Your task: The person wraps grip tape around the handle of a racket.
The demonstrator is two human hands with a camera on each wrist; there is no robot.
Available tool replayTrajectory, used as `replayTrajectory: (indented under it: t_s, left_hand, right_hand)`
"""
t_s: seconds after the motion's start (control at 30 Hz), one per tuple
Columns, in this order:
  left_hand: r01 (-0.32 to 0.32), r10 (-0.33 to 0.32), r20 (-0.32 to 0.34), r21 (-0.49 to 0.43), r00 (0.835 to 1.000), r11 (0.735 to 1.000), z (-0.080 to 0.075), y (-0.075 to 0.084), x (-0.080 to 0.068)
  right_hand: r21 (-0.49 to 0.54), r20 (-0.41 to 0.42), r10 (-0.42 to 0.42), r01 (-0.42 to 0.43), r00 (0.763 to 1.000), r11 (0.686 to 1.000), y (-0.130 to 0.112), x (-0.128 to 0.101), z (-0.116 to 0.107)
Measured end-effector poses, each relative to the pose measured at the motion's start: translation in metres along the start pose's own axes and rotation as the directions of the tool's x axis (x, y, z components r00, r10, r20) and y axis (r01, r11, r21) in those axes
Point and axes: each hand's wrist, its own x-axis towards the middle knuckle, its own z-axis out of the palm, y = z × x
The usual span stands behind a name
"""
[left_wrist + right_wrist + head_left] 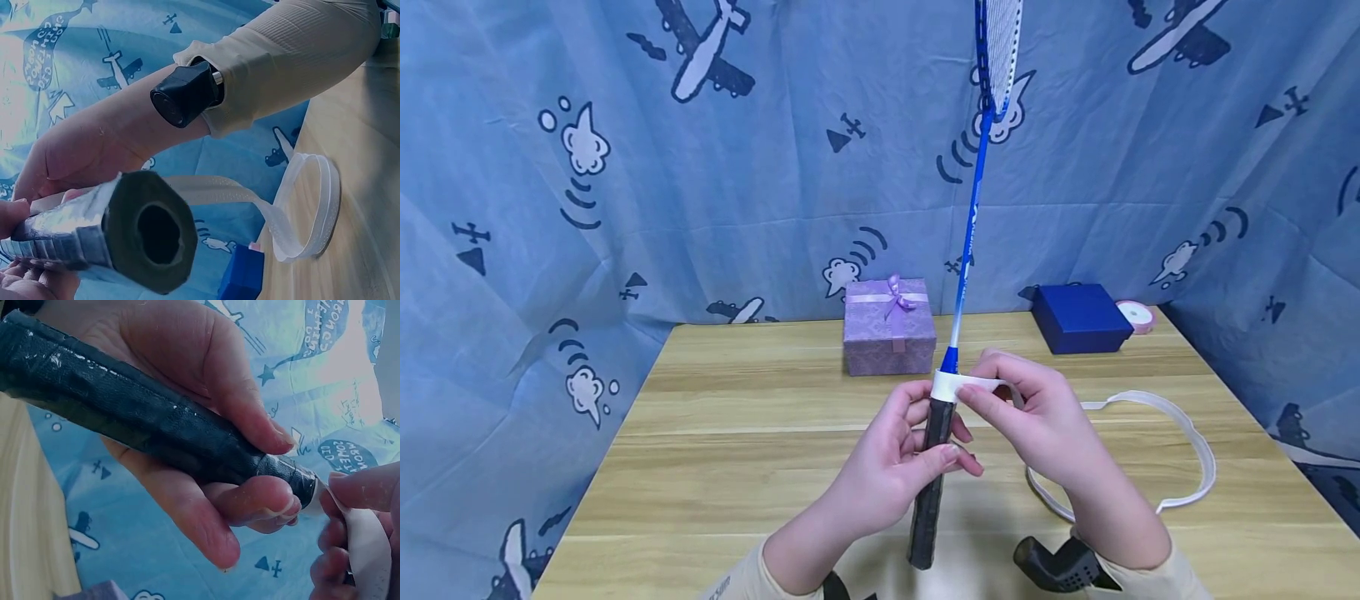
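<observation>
Racket handle (931, 467) upright over the table's near edge, between both hands. Left hand (891, 467) wraps fingers around the handle; right hand (1037, 417) pinches white grip tape (958, 385) at the handle top, tape tail looping toward the right edge.

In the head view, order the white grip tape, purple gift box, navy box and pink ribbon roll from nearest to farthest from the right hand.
1. white grip tape: pinched by the right hand at the handle top.
2. purple gift box: behind, to the left.
3. navy box: behind, to the right; close call with the purple one.
4. pink ribbon roll: far right corner.
</observation>
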Motion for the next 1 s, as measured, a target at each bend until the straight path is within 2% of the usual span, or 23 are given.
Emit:
replayTrajectory:
  t_s: [0.3, 0.4, 0.57, 0.63, 0.77, 0.87, 1.0]
  left_hand:
    - [-0.045, 0.046, 0.024, -0.043, 0.999, 0.998, 0.0005, -0.0025, -0.0003]
    - [-0.080, 0.083, 0.047, -0.061, 0.995, 0.995, 0.0003, -0.0037, -0.0002]
    - [-0.172, 0.184, 0.118, -0.104, 0.976, 0.980, -0.0006, -0.0045, 0.0004]
    - [-0.190, 0.207, 0.142, -0.126, 0.968, 0.974, -0.0012, -0.0041, 0.0008]
    - [-0.203, 0.229, 0.179, -0.150, 0.957, 0.968, -0.0020, -0.0039, 0.0015]
    - [-0.214, 0.239, 0.202, -0.135, 0.950, 0.967, -0.0025, -0.0036, 0.0021]
    - [-0.228, 0.249, 0.236, -0.114, 0.939, 0.967, -0.0032, -0.0032, 0.0020]
  right_hand:
    - [0.002, 0.019, -0.003, 0.003, 1.000, 1.000, 0.0016, 0.0008, -0.0014]
    - [0.009, 0.021, 0.000, 0.000, 1.000, 1.000, 0.0017, 0.0008, -0.0015]
    - [0.060, 0.032, 0.011, -0.013, 0.999, 0.998, 0.0016, 0.0006, -0.0013]
    - [0.104, 0.039, 0.016, -0.020, 0.999, 0.994, 0.0022, 0.0006, -0.0009]
    - [0.161, 0.023, 0.036, -0.039, 0.999, 0.986, 0.0014, 0.0003, 0.0001]
    - [0.164, 0.002, 0.036, -0.036, 0.999, 0.986, 0.0007, 0.0002, 0.0005]
    - [0.179, 0.016, -0.005, 0.002, 1.000, 0.984, 0.0025, 0.0003, 0.0009]
